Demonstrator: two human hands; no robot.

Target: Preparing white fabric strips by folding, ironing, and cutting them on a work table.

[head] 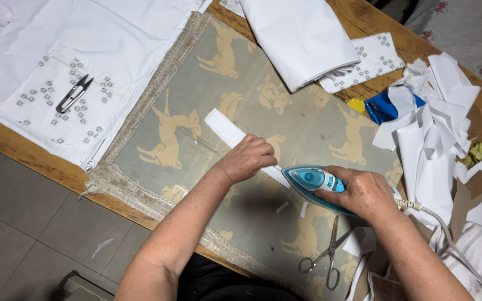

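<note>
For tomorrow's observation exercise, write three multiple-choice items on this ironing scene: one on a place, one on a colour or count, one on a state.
1. Where do the large scissors lie?
A. on the deer-patterned cloth, near the right hand
B. on the floor
C. on the white printed fabric

2. What colour is the iron?
A. red
B. turquoise and white
C. black

3. What is the left hand doing?
A. lifting the thread snips
B. hanging free
C. pressing down the white strip

Answers:
1 A, they lie on the cloth just below the hand on the iron.
2 B, its body shows turquoise with a white rim.
3 C, the hand rests on the strip ahead of the iron's tip.
</note>
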